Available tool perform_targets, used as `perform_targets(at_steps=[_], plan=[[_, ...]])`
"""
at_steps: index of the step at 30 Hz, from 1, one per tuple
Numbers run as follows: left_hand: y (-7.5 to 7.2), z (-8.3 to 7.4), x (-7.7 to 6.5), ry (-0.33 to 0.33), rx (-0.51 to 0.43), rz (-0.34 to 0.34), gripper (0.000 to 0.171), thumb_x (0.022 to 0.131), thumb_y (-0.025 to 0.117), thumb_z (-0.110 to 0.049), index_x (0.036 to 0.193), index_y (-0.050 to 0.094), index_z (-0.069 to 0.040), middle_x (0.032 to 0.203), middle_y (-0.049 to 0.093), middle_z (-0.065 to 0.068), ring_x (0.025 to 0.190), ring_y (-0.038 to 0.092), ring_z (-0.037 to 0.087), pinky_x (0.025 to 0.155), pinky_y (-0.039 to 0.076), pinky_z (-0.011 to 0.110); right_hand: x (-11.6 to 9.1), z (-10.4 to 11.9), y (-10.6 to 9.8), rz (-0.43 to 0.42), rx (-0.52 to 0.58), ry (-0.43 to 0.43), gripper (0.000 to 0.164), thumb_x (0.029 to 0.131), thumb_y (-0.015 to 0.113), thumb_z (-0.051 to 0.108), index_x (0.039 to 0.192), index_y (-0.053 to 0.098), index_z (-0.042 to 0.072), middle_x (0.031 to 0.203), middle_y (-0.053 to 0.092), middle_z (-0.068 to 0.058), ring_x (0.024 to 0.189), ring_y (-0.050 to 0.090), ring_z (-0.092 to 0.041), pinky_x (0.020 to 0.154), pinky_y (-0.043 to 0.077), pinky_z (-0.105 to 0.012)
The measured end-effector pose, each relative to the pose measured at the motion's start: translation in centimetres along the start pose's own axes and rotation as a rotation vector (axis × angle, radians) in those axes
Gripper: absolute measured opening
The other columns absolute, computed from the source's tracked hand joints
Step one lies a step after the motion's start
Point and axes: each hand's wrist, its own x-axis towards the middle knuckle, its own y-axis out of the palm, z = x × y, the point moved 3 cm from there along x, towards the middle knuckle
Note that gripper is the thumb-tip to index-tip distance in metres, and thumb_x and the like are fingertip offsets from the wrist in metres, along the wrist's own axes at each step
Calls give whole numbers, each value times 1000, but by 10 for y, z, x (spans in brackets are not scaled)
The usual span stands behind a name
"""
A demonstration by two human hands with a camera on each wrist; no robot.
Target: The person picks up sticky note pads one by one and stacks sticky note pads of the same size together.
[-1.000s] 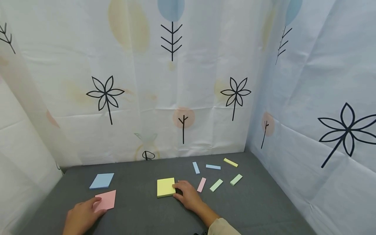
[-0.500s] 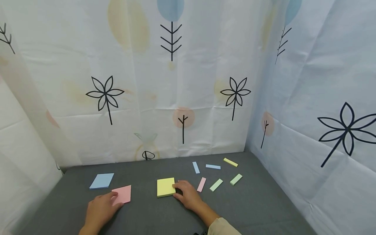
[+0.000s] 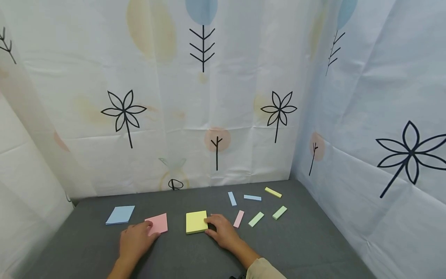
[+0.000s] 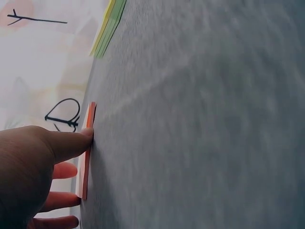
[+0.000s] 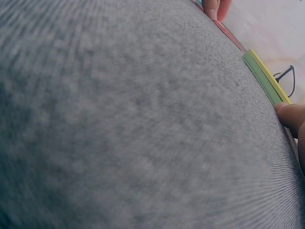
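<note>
My left hand [image 3: 135, 241] holds a square pink sticky note pad [image 3: 159, 223], thumb along its near edge and fingers around the left and far side. In the left wrist view the pad [image 4: 86, 179] lies low over the grey cloth. To its right, a square stack of sticky notes [image 3: 196, 222] shows yellow on top; the right wrist view shows a green layer [image 5: 261, 76] underneath. My right hand [image 3: 223, 231] grips this stack at its right edge, thumb by the near corner. A narrow gap separates the pink pad from the stack.
A square blue sticky note pad [image 3: 120, 215] lies at the back left. Several narrow sticky strips lie behind and right of my right hand, including a pink strip [image 3: 238, 219], a green strip [image 3: 280, 212] and a yellow strip [image 3: 273, 192]. Patterned white curtains [image 3: 237, 97] enclose the table.
My left hand has moved right and slightly away with the pink pad, from near the blue pad to close beside the yellow-topped stack. The right hand has kept its place.
</note>
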Motion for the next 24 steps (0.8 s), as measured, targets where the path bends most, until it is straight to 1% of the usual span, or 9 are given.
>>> perform_targets(at_steps=[6,10,13,15,19,24], plan=[[7,-8,5,-50,-4,10,38,76,79,-35,99,71,-5,96,70,18,85,58,44,81,34,65,0,0,0,-6,-8,-7,34,87,74,20,118,68,9,117,66,-3,120,55,-23,98,44,-37],[10,-13,9,-94,5,34,41,77,78,-36,101,71,-3,96,69,20,86,57,45,83,33,64,1,0,0,-6,-12,-6,34,87,74,20,117,68,9,117,66,-3,119,55,-23,98,43,-37],[12,-12,10,-122,16,49,44,77,78,-37,102,70,-2,97,68,22,90,55,47,84,32,64,1,0,1,-6,-8,-9,34,86,74,20,118,68,9,117,66,-3,119,55,-23,98,43,-37],[11,-10,10,-124,17,62,47,77,77,-39,105,70,-2,102,66,23,94,53,48,84,31,65,1,0,2,-9,-6,-14,34,86,74,20,118,68,9,116,67,-3,119,55,-23,98,43,-37],[7,-3,12,-80,1,89,51,78,76,-42,110,69,-4,113,63,25,103,49,50,86,30,67,0,0,2,-19,-2,-22,34,86,75,20,117,68,8,116,67,-3,119,56,-23,98,44,-37],[7,7,16,33,-64,92,46,77,79,-37,113,71,-9,125,59,23,117,45,48,92,26,69,1,-1,2,-27,-2,-23,34,86,75,19,117,68,8,115,67,-3,118,56,-24,98,44,-37]])
